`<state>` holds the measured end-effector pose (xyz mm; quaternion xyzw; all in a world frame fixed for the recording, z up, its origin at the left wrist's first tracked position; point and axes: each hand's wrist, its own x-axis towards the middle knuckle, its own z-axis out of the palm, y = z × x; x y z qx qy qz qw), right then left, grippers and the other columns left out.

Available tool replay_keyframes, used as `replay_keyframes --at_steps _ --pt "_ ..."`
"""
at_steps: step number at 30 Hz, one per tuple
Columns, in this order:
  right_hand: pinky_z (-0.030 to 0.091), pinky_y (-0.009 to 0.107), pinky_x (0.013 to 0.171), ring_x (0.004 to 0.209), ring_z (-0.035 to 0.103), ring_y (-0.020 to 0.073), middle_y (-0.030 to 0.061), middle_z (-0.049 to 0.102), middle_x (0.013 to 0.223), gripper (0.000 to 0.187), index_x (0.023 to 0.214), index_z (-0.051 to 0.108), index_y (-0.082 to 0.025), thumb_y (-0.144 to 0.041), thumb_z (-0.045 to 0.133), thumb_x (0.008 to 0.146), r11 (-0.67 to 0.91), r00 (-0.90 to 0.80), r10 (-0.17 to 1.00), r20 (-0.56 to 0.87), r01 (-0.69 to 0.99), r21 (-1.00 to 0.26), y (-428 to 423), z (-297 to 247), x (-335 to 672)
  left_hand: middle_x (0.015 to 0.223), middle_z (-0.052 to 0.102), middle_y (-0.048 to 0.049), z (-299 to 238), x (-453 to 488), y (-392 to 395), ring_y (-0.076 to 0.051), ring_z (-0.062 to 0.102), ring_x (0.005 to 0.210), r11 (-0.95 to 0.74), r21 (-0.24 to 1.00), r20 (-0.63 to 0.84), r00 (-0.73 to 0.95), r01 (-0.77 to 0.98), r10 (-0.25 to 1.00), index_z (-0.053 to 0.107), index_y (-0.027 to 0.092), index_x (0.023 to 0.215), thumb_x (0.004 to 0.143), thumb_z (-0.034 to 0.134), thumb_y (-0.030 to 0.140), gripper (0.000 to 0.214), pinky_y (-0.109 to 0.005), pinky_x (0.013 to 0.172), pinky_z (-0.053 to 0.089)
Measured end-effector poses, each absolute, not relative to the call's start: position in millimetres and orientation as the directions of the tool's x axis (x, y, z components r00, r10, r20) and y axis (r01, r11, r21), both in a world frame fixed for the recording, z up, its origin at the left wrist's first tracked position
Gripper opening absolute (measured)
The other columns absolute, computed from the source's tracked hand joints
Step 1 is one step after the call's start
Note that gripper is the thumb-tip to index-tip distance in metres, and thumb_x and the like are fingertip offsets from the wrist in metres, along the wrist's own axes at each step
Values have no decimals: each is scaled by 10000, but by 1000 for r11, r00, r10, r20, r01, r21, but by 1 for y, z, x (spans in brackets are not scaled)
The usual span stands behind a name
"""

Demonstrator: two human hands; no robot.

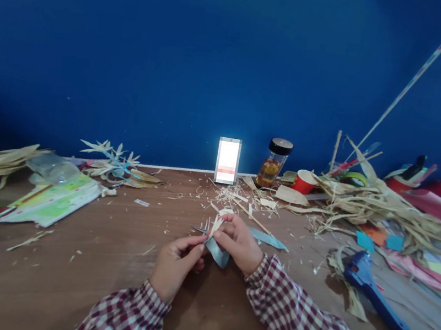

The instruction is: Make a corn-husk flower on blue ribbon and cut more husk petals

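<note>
My two hands meet over the middle of the wooden table (93,279). My left hand (176,263) is closed, pinching the lower end of a grey-blue leaf-shaped strip (218,254). My right hand (238,240) is closed too, its fingers wrapped round a small bundle of pale dried husk strips (217,221) that stands up from the grey piece. Both sleeves are red-and-white checked. A longer grey-blue strip (269,240) lies on the table just behind my right hand. How the husk and the grey piece are joined is hidden by my fingers.
A blue glue gun (368,286) lies at the right with its cable. Behind it lies a heap of dried husks (376,209), beside a red cup (304,181), a jar with a black lid (273,164) and coloured papers. Husk flowers (114,162) and a green-yellow booklet (51,199) are at the left.
</note>
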<state>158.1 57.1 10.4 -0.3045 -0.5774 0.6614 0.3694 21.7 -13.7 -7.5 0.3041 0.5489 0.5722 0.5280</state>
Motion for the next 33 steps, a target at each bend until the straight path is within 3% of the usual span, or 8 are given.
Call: replay_keyframes --at_steps 7,12,14,16,20,28,33 --pt "348 207 499 540 496 89 -36 559 681 344 959 396 -197 -300 612 713 19 -504 862 59 -84 -996 57 10 159 692 667 -33 -3 24 -16 -107 566 519 138 980 -166 -208 -144 964 677 164 922 605 691 362 374 -219 513 486" --pt "354 215 509 553 494 92 -25 567 700 354 981 391 -187 -299 605 723 19 -497 865 67 -102 -995 57 12 160 472 562 22 13 22 -21 -76 454 355 51 996 -29 -303 67 952 624 156 1038 733 549 426 414 -184 396 387" --pt "362 218 522 561 494 92 -27 565 700 354 1009 392 -187 -292 593 737 51 -506 858 93 -95 -994 57 13 161 546 586 10 14 19 -19 -57 413 338 53 998 -39 -337 31 941 615 149 1030 740 529 448 425 -179 362 347" --pt "379 224 546 581 507 95 -25 569 711 353 1042 395 -192 -287 577 755 98 -530 840 120 -70 -993 55 15 162 545 563 19 12 16 -15 -36 348 321 128 988 -149 -293 -89 944 633 134 938 691 582 458 410 -168 325 282" --pt "406 240 587 637 535 109 -5 590 751 339 1074 407 -192 -271 551 778 172 -577 804 145 -7 -985 51 18 162 351 339 97 8 12 -10 -30 259 310 300 922 -335 -113 -244 935 636 124 751 585 673 464 380 -151 323 210" --pt "390 221 549 593 507 92 -9 574 741 355 1074 446 -189 -285 582 760 155 -586 802 116 17 -988 49 16 161 326 356 79 3 13 -12 -30 268 303 288 945 -300 -64 -156 952 609 109 613 622 630 497 389 -166 336 217" --pt "385 215 553 591 500 89 -22 564 719 354 1071 458 -200 -271 592 751 143 -570 814 113 8 -990 49 14 160 351 385 75 -1 13 -12 -33 282 308 234 969 -240 -91 -77 966 607 113 634 668 596 477 366 -168 343 209"
